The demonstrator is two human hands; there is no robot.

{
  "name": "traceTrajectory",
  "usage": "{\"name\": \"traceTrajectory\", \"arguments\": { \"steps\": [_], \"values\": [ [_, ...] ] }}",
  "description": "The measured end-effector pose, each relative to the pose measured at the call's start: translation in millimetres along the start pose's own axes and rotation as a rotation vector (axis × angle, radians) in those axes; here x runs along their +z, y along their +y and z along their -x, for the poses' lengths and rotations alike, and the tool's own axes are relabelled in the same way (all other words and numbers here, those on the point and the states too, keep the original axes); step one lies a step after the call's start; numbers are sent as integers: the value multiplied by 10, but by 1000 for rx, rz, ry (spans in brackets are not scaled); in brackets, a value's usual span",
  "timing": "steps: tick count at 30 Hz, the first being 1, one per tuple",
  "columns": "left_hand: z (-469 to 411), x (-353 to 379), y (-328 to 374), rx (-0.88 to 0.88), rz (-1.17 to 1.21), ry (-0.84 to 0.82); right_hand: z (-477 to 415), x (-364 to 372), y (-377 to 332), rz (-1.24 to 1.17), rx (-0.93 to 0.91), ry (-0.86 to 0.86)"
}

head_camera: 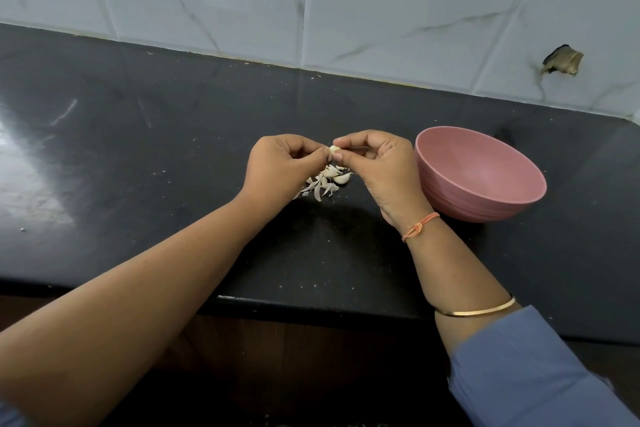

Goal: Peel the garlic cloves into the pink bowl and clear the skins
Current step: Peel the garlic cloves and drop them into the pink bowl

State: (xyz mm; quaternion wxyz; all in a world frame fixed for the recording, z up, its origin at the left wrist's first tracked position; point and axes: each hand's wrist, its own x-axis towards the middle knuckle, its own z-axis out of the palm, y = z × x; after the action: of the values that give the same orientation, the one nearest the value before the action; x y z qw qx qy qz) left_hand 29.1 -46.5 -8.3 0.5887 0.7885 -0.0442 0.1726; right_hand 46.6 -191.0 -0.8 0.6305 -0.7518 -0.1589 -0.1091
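A pale garlic clove is held above the black counter between both hands. My left hand pinches its left end with curled fingertips. My right hand pinches it from the right with thumb and forefinger. Below the hands lies a small heap of garlic cloves and papery skins on the counter. The pink bowl stands just right of my right hand, and its inside looks empty.
A white marbled tile wall runs along the back of the counter, with a broken hole at the right. The counter's front edge lies near my forearms. Small crumbs speckle the counter top.
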Motion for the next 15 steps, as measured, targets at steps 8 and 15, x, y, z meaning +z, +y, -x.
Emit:
{"name": "traceTrajectory", "arguments": {
  "steps": [8, 15],
  "values": [
    [0, 1, 7, -5, 13, 21, 1, 4, 4, -17, 3, -6],
    [-17, 15, -4, -31, 23, 33, 6, 15, -23, -141, 50, -22]
  ]
}}
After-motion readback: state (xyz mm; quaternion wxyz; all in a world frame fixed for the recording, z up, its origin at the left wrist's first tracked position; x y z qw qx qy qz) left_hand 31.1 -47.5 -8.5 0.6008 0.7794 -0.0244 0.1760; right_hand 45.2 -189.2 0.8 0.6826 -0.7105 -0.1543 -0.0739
